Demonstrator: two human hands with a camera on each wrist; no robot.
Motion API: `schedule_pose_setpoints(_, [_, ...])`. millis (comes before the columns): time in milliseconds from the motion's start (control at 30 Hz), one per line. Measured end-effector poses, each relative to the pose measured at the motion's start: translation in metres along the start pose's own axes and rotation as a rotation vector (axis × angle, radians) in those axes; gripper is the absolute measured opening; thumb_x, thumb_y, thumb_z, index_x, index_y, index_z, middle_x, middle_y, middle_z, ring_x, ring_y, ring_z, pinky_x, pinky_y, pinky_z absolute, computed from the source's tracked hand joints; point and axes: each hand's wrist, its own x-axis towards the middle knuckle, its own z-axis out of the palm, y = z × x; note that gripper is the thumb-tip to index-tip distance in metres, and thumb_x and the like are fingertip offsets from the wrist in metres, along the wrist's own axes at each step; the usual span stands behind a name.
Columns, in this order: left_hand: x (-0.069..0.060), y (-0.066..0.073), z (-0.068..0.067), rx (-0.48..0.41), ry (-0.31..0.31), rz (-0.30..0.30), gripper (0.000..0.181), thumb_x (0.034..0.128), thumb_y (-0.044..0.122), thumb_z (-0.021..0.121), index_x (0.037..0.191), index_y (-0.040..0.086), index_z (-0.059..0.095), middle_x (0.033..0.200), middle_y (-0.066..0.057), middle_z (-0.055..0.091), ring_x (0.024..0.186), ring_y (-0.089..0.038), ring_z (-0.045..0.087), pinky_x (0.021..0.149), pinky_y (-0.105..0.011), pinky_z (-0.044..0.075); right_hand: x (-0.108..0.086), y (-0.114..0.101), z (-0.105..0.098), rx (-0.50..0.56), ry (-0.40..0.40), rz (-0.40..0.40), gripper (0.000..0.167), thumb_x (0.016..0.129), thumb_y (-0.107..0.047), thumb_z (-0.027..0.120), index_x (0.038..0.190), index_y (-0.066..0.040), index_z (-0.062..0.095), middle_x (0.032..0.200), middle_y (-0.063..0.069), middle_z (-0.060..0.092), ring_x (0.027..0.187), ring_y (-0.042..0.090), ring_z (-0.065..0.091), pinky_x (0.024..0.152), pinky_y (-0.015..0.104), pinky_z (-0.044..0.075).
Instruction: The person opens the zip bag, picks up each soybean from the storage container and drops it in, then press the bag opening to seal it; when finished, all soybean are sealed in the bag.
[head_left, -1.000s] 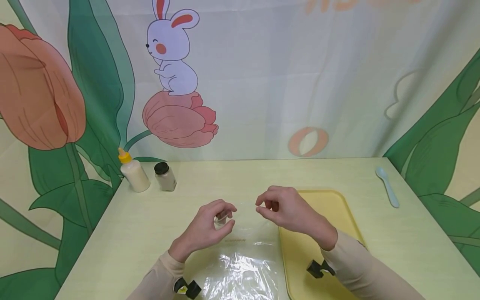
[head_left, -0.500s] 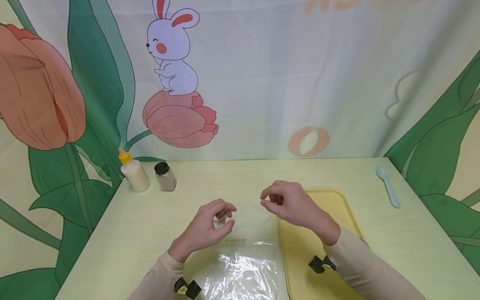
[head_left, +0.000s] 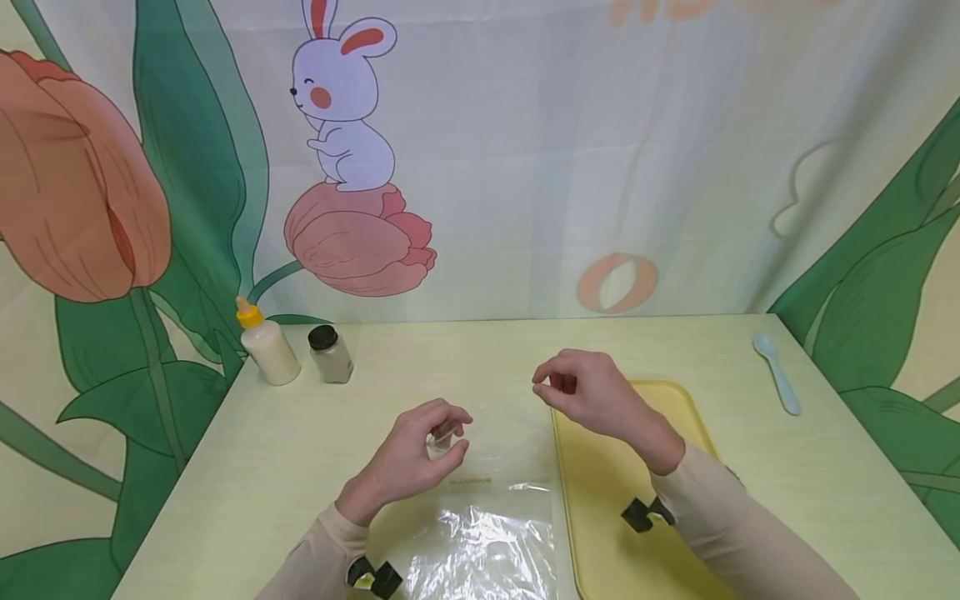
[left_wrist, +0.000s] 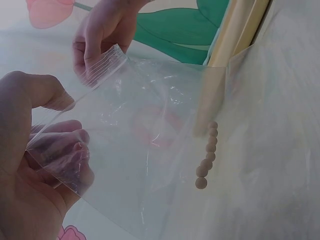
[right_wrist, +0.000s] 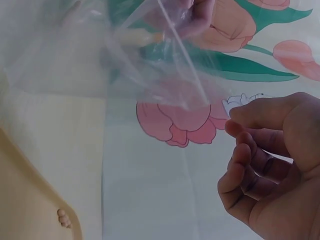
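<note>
My left hand [head_left: 412,448] grips one side of a clear zip bag [left_wrist: 150,125] near its mouth. In the left wrist view the thumb lies at the zip strip, with the other fingers behind or inside the film. A short row of brown beads [left_wrist: 207,155] shows through the bag; I cannot tell whether it lies inside or behind it. My right hand [head_left: 592,392] hovers past the bag, over the tray's far left corner. Its fingers are curled, thumb and index tips together, with nothing visible between them. The bag's lower part lies shiny on the table.
A yellow tray [head_left: 622,500] lies under the right forearm; the right wrist view shows more brown beads [right_wrist: 64,218] at its edge. A glue bottle [head_left: 272,350] and a black-capped jar [head_left: 331,358] stand far left. At far right lies a pale blue spoon [head_left: 777,373].
My right hand has drifted up and right, away from the left hand, its thumb and index tips drawing together. The left hand has stayed in place with the bag.
</note>
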Motion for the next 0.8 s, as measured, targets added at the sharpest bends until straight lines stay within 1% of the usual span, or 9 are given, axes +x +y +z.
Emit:
schedule_pose_setpoints(200, [0.000,-0.001,0.000,-0.004,0.002,0.009,0.020,0.0836,0.009,0.068,0.103,0.014,0.066,0.083,0.008,0.059,0.070,-0.006,0.052,0.063,-0.021,0.046,0.003,0.012,0.001,-0.029,-0.010,0.023,0.004,0.085,-0.012,0.073,0.087,-0.009,0.074,0.066,-0.008,0.053,0.058,0.005,0.045,0.054,0.021,0.042])
schedule_pose_setpoints(333, [0.001,-0.002,0.000,-0.008,0.003,0.016,0.020,0.0838,0.009,0.068,0.103,0.014,0.065,0.084,0.006,0.060,0.070,-0.006,0.052,0.063,-0.021,0.046,0.004,0.020,0.002,-0.025,-0.006,0.044,0.004,0.084,-0.009,0.073,0.087,-0.009,0.074,0.067,-0.006,0.054,0.058,0.006,0.046,0.054,0.022,0.043])
schedule_pose_setpoints(567, [0.002,-0.002,0.000,-0.009,0.004,0.017,0.020,0.0835,0.009,0.068,0.102,0.013,0.065,0.083,0.006,0.059,0.070,-0.006,0.052,0.063,-0.021,0.046,0.005,0.034,0.007,-0.031,-0.035,0.116,0.004,0.085,-0.013,0.072,0.088,-0.011,0.074,0.067,-0.006,0.055,0.060,0.009,0.048,0.057,0.024,0.043])
schedule_pose_setpoints(800, [0.001,0.000,0.000,0.005,0.005,0.006,0.019,0.0830,0.009,0.068,0.102,0.013,0.066,0.082,0.007,0.058,0.070,-0.006,0.051,0.063,-0.021,0.046,0.004,0.050,0.013,-0.041,-0.066,0.172,0.005,0.086,-0.013,0.071,0.089,-0.010,0.074,0.068,-0.005,0.055,0.061,0.009,0.048,0.058,0.025,0.042])
